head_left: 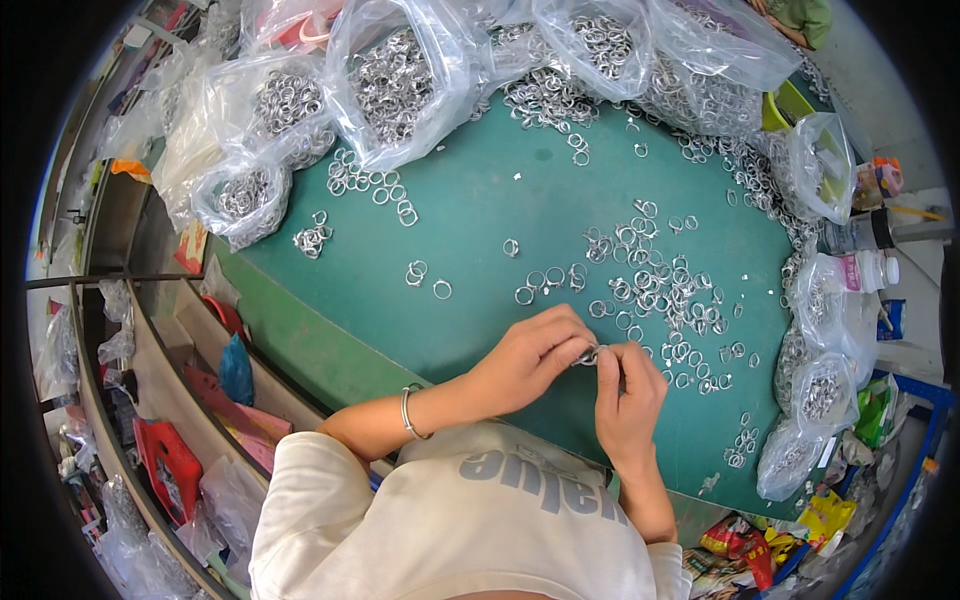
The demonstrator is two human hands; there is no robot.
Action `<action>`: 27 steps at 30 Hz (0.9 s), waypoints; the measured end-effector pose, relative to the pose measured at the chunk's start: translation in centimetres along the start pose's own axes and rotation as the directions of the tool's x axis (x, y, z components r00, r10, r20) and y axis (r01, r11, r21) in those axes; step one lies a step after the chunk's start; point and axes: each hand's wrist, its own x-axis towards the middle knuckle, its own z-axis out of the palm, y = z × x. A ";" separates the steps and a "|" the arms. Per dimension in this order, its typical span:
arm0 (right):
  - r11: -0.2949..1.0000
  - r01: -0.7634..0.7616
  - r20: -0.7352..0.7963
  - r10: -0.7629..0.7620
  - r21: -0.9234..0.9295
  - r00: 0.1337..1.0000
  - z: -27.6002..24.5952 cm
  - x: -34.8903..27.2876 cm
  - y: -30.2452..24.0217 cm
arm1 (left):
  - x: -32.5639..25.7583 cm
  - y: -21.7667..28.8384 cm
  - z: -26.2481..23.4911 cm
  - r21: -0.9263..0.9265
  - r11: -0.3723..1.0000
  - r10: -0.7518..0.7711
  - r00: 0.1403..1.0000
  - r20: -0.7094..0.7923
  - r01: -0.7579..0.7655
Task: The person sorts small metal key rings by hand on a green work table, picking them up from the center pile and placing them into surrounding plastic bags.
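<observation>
Above the near edge of the green tabletop [450, 260], my left hand [535, 358] and my right hand [632, 390] meet at the fingertips. Between them is a small silver ring [587, 357], pinched by both and partly covered by the fingers. A bangle [407, 412] circles my left wrist. Loose silver rings [665, 290] lie scattered just beyond and to the right of my hands. A few more, including a single ring [442, 289], are spread out to the left.
Clear plastic bags full of rings [392, 85] line the far edge; more bags [822, 395] stand along the right. A ring heap [545, 97] lies at the back. Shelving with a red tray [165, 465] is at left. Another person's arm [785, 25] shows at far right.
</observation>
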 end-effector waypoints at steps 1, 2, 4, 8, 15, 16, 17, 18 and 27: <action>0.998 -0.047 0.021 0.046 0.036 0.999 -0.1 0.0 0.1 | -0.1 0.6 0.4 0.060 0.998 0.031 0.999 -0.012 -0.031; 0.993 -0.093 0.043 0.091 0.071 0.995 -0.3 -0.1 0.1 | -0.2 0.9 0.6 0.120 0.991 0.064 0.998 -0.023 -0.060; 0.980 -0.154 0.086 0.144 0.124 0.986 -0.4 0.0 0.0 | -0.5 0.6 0.6 0.253 0.964 0.088 0.996 -0.032 -0.078; 0.961 -0.198 0.074 0.187 0.194 0.980 -0.4 0.0 0.1 | -0.3 0.1 0.4 0.296 0.945 0.146 0.989 0.000 -0.140; 0.935 -0.265 0.102 0.248 0.234 0.963 -0.6 0.2 0.0 | -0.3 -0.2 0.6 0.339 0.914 0.244 0.969 -0.028 -0.221; 0.912 -0.306 0.119 0.284 0.274 0.951 -0.6 0.2 0.0 | -0.5 -0.8 0.6 0.333 0.909 0.280 0.959 -0.039 -0.252; 0.884 -0.347 0.137 0.319 0.313 0.938 -0.6 0.1 0.1 | -0.6 -1.1 0.5 0.327 0.902 0.314 0.948 -0.050 -0.282; 0.854 -0.386 0.157 0.352 0.350 0.923 -0.5 0.1 0.2 | -0.6 -1.1 0.6 0.367 0.884 0.334 0.941 -0.061 -0.290; 0.894 -0.352 0.139 0.325 0.278 0.935 -0.3 0.3 0.1 | -0.2 -0.5 0.5 0.466 0.827 0.391 0.917 -0.075 -0.315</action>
